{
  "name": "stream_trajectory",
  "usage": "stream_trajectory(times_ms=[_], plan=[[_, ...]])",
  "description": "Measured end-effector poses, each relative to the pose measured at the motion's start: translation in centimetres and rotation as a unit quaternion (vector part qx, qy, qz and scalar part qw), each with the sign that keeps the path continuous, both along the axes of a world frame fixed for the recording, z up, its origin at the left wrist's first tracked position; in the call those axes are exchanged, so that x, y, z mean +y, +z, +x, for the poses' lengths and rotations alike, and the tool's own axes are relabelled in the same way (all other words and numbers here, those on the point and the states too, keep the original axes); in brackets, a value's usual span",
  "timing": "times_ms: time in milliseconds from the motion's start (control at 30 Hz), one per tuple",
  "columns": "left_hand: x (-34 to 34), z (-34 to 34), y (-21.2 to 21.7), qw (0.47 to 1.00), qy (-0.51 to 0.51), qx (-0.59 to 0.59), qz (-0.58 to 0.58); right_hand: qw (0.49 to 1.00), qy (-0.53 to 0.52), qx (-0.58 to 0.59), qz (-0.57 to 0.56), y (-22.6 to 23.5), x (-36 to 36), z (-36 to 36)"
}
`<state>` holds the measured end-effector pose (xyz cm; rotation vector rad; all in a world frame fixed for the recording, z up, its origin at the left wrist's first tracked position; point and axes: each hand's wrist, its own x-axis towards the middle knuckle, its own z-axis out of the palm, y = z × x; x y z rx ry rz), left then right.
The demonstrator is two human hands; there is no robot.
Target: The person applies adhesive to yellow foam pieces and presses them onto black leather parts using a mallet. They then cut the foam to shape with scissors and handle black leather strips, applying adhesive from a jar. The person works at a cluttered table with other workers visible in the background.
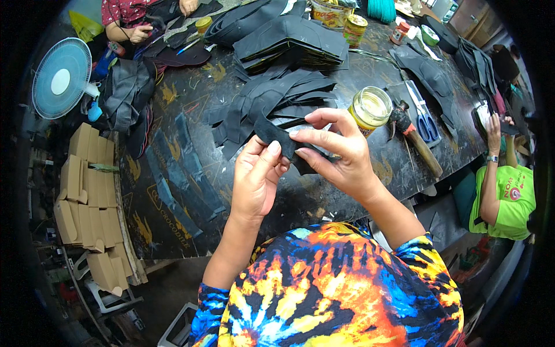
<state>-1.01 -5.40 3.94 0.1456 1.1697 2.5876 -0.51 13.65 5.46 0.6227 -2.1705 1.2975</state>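
A narrow black strip of leather-like material [273, 132] curves between my two hands above the table. My left hand [257, 179] pinches its lower part between thumb and fingers. From the other side, my right hand [341, 151] grips the strip with thumb and index finger, the other fingers bent. Just beyond them lies a loose heap of black cut pieces [254, 101]. An open glass jar with a yellow label [371, 107] stands right of my right hand. Next to it rest a hammer with a wooden handle [424, 151] and blue-handled scissors [426, 124].
Stacked black panels [289, 46] fill the far middle. Dark strips [179, 173] lie on the table's left side. A blue fan [60, 81] and cardboard boxes [92, 196] line the left edge. One person [136, 26] works across the table, another in a green shirt [506, 199] at right.
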Motion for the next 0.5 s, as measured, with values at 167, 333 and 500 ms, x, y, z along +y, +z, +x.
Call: stream_trajectory(times_ms=[167,333,500], plan=[[0.0,0.2,-0.3,0.998,0.013,-0.055,0.006,0.996,0.016,0.071,0.059,-0.3,-0.1,0.0],[-1.8,-1.0,-0.9,0.999,0.006,-0.035,0.038,0.923,0.224,-0.246,-0.192,0.2,0.9,0.4],[-3.1,-1.7,-1.6,0.987,0.035,-0.102,0.119,0.851,0.19,-0.41,-0.268,0.8,0.7,0.7]])
